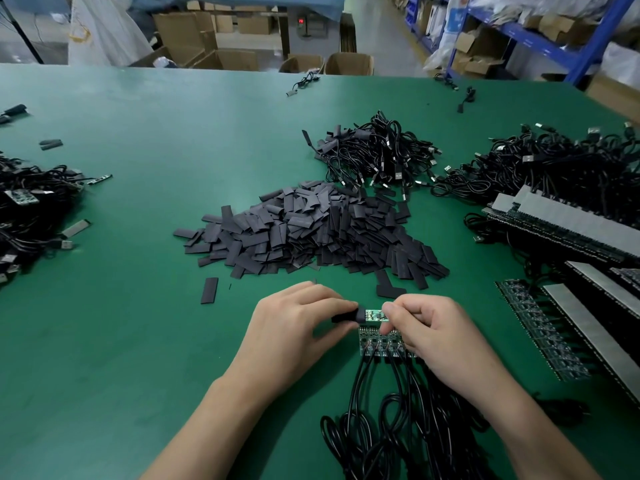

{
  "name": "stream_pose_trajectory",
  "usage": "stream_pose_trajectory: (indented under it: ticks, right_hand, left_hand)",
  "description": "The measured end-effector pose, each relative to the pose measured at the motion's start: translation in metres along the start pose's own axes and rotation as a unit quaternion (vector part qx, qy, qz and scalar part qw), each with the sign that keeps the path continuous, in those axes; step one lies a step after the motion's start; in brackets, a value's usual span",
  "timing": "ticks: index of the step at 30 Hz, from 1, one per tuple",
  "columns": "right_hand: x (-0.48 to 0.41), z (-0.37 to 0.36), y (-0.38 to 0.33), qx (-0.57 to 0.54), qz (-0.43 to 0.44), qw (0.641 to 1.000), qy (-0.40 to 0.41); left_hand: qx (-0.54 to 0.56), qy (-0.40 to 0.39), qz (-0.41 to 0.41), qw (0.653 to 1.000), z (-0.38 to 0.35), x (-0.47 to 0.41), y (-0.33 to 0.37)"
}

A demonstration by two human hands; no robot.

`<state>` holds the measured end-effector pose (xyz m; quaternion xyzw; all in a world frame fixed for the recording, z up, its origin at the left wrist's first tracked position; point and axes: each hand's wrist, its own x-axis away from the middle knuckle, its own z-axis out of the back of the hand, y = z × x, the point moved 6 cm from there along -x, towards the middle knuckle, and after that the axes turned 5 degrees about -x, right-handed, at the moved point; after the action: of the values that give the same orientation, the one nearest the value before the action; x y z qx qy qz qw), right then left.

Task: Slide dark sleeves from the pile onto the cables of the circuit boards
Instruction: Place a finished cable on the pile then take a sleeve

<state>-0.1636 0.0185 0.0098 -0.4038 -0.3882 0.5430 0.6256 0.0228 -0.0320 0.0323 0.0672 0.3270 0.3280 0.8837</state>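
My left hand [294, 327] pinches a dark sleeve [348, 316] that covers the left end of a small green circuit board [374, 314]. My right hand [429, 327] pinches the right end of that board. Just below them lies a row of joined circuit boards [379, 342] with black cables [381, 420] trailing toward me. The big pile of dark sleeves [311, 230] lies on the green table [138, 306] just beyond my hands.
Single sleeves [210, 289] lie loose near the pile. Heaps of black USB cables [381, 157] sit behind it, at the far right [554, 164] and at the left edge [31, 209]. Panels of boards with grey strips [571, 323] fill the right side.
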Motion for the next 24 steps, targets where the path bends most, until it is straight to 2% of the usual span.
stream_pose_trajectory:
  ticks: [5, 14, 20, 24]
  right_hand:
    - [0.0, 0.0, -0.001, -0.002, -0.001, 1.0, -0.002]
    - [0.002, 0.0, -0.006, 0.048, 0.019, 0.999, -0.008]
    - [0.003, 0.0, -0.01, 0.058, 0.027, 0.998, -0.001]
    - [0.004, -0.001, -0.013, 0.055, 0.036, 0.998, -0.008]
  left_hand:
    - [0.01, 0.022, 0.009, 1.0, 0.002, 0.0, 0.001]
    - [0.033, 0.011, 0.06, 0.998, 0.001, 0.001, 0.0]
    - [0.055, 0.001, 0.047, 0.997, 0.001, 0.001, -0.002]
    - [0.059, -0.004, 0.067, 0.996, 0.001, 0.001, -0.004]
